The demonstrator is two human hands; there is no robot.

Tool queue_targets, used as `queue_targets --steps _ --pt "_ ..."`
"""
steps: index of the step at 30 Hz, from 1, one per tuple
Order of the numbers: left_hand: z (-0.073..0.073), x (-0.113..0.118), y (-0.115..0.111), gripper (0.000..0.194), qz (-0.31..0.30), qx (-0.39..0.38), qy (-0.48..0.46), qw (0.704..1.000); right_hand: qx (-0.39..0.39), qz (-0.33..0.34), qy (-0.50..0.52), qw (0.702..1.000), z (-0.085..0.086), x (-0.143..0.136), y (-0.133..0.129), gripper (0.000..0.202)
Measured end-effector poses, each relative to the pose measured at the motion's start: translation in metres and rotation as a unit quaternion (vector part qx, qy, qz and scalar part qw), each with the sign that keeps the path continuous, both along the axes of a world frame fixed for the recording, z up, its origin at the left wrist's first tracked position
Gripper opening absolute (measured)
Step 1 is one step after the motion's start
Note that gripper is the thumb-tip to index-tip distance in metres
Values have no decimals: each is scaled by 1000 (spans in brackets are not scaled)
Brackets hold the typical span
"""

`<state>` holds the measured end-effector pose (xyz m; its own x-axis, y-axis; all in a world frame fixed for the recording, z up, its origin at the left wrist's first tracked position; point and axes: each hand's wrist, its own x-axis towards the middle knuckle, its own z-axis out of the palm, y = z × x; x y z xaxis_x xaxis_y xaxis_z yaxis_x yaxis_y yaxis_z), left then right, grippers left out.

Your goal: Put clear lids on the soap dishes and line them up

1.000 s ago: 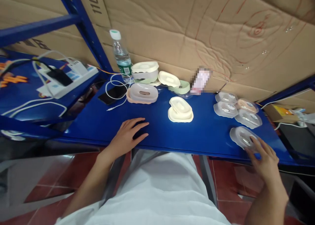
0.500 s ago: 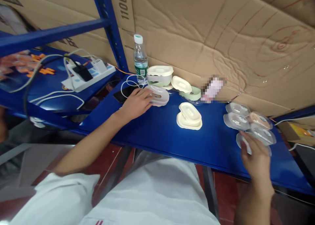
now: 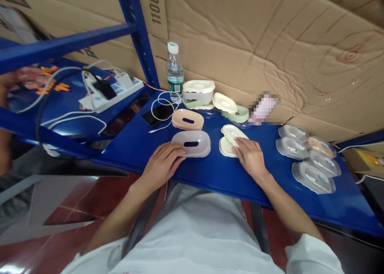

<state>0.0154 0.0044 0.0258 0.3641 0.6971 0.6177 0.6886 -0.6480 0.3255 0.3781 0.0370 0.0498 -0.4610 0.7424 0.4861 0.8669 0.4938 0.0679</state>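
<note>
My left hand pinches the left end of a translucent grey oval plastic dish, which has a slot through its middle. Just behind it lies a peach dish of the same shape. With closed fingers, my right hand grips the right side of a cream oval insert. That insert lies tilted over a cream oval base on the blue table. Farther back, a cream oval piece leans on a green dish.
Several clear-edged oval dishes sit at the right. A stack of dishes and a water bottle stand at the back. A phone lies under a white cable. A power strip is on the left shelf.
The grey dish has come forward with my left hand, uncovering the peach dish. My right hand has moved left from the dishes at the right to the cream insert.
</note>
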Motion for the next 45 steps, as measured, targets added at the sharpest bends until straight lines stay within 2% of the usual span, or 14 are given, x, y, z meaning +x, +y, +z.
queue_targets --steps 2,5,8,13,16,20,24,28,31,36,40,43,45 --pt "-2 -1 -5 13 21 -7 -61 998 7 33 11 999 4 -6 -13 29" --pt "3 2 -5 14 28 -6 -107 994 -6 132 -6 991 7 -23 -34 31" --pt "8 9 -3 12 9 -6 -86 996 -20 204 -20 978 5 -39 -43 32" --pt "7 19 1 16 -22 -37 -26 999 -32 228 5 973 -1 -39 -41 33" --pt "9 25 -2 17 -37 -28 -10 999 -19 204 6 979 2 -25 -39 33" --pt "9 38 -9 18 -78 -11 25 997 16 87 6 996 16 6 -23 50" --pt "4 50 -10 17 -94 -34 67 993 1 0 1 1000 29 39 20 49" --pt "0 52 -7 15 -77 -42 78 993 -19 -20 -12 1000 32 49 66 48" --pt "-1 49 -8 15 -76 -30 80 993 -24 -1 -12 1000 34 31 84 51" --pt "-2 47 -11 23 -67 -18 87 994 -33 104 -43 993 50 -34 89 51" --pt "-4 46 -15 26 -63 5 97 993 -46 138 -63 987 63 -76 103 53" --pt "-4 44 -17 21 -67 13 89 994 -48 132 -65 988 64 -88 114 51" --pt "-3 43 -17 19 -72 15 82 994 -41 128 -55 989 59 -84 113 49"
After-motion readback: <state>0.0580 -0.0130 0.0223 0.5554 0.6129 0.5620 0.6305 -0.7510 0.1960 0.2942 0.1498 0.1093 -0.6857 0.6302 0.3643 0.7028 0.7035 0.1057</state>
